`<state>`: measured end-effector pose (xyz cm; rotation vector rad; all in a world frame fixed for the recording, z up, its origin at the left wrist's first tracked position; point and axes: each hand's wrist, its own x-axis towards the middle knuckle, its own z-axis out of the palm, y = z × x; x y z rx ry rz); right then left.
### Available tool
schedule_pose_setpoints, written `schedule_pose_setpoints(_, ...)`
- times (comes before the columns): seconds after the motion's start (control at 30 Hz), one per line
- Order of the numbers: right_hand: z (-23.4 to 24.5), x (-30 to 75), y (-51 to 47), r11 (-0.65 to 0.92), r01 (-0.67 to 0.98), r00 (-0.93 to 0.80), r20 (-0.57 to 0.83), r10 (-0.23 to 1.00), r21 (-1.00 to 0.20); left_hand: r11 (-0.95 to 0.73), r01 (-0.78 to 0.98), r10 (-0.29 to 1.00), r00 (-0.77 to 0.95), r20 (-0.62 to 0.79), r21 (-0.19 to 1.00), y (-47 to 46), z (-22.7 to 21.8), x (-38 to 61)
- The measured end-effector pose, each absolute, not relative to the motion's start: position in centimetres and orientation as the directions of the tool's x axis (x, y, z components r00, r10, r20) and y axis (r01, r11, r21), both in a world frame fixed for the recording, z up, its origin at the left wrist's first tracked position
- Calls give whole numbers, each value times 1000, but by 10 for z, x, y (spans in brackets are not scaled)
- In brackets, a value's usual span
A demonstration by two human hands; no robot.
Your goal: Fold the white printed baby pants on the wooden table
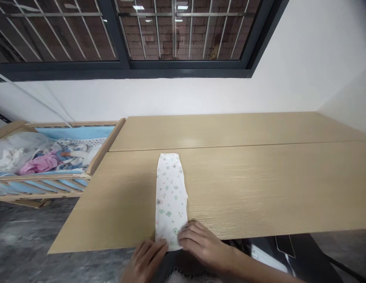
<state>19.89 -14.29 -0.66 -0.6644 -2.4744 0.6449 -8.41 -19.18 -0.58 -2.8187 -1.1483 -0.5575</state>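
Cloth flat on surface, long axis pointing away; left hand, right hand touch near end, fingers curled, can't tell if pinching.

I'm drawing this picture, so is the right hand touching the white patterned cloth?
Touching. The head view shows it: the fingers of the right hand rest on the cloth at its near right edge.

One white cloth, green-printed, lay flat on a wood-grain bench, its near end touched by the left hand and right hand. One wooden crib, holding heaped fabrics, stood left; one dark-framed window, above.
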Motion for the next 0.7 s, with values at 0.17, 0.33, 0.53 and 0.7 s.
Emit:
schedule_pose_setpoints(0.17,35,207,-128,634,349,-731,223,645,-690,-605,685,793,472,386,406,-170,22,-72)
schedule_pose_setpoints(0.33,62,204,-78,519,295,-638,239,732,-802,-446,651,887,228,402,614,-116,58,-60)
schedule_pose_setpoints(0.53,52,186,19,358,245,-406,240,882,-901,-244,657,955,34,296,713,-24,81,-56)
schedule_pose_setpoints(0.7,38,173,99,318,346,-331,203,922,-883,-199,672,971,35,237,713,55,82,-47)
